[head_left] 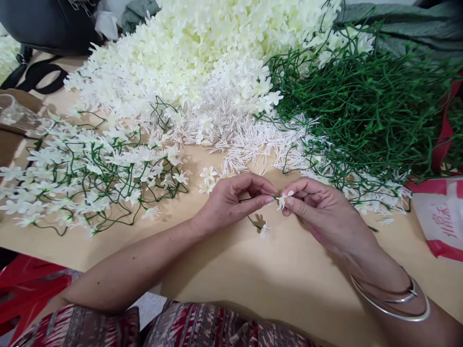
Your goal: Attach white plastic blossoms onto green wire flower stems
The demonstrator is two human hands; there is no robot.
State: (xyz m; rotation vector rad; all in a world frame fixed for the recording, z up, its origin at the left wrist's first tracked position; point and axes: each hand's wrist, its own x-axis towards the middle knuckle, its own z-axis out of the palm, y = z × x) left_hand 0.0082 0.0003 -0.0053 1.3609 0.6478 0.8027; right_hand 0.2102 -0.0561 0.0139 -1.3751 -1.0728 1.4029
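Near the middle of the table, my left hand [240, 200] pinches a thin green plastic stem [246, 199] between thumb and forefinger. My right hand [321, 212] is closed on a small white artificial flower [285, 199] at the stem's tip, and the two hands almost touch. From the same green piece, as far as I can see, another white flower [265, 229] hangs below my left fingers. Just behind my left hand lie a few white blossoms [209, 179]. Parts of the stem are hidden by my fingers.
A big heap of cream petals [188, 53] fills the back, with thin white stamens [249, 140] along its front. Green stems [372, 101] are piled at right, beside a red-and-white packet [441, 217]. Stemmed flowers [97, 168] lie left. A black bag [50, 24] stands back left.
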